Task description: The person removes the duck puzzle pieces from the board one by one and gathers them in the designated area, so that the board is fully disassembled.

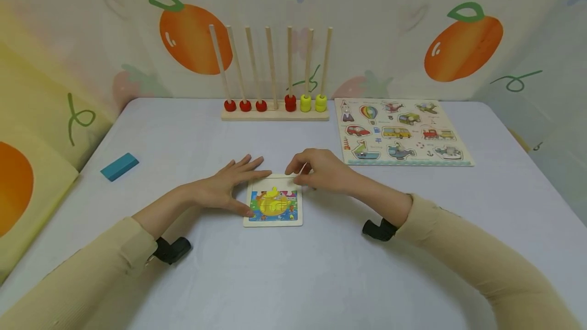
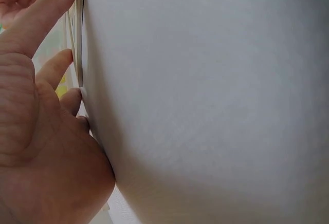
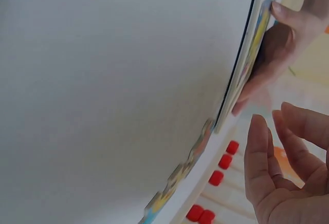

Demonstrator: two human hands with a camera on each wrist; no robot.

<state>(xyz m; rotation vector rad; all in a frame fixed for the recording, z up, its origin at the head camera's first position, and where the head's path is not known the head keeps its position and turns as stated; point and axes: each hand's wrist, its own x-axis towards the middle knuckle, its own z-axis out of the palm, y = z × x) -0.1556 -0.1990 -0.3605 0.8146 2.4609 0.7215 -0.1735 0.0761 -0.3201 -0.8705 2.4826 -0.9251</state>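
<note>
A small square puzzle board [image 1: 264,184] lies flat on the table. Its lower part shows a yellow duck picture [image 1: 272,207] made of joined pieces, while pale bare board shows along the top. My left hand [image 1: 224,186] rests at the board's left side with fingers spread, thumb tip on the lower left edge. Over the upper right corner is my right hand [image 1: 323,171], its fingers loosely bent with nothing between thumb and fingertips. In the right wrist view, loose puzzle pieces [image 3: 174,180] lie on the table beside the board; from the head view my right hand mostly hides them.
A wooden peg stand [image 1: 275,115] with red and yellow beads stands at the table's back edge. Right of it lies a vehicle picture puzzle [image 1: 408,141]. A blue block [image 1: 119,167] sits at the left. Behind the table hangs a fruit-printed cloth [image 1: 367,29].
</note>
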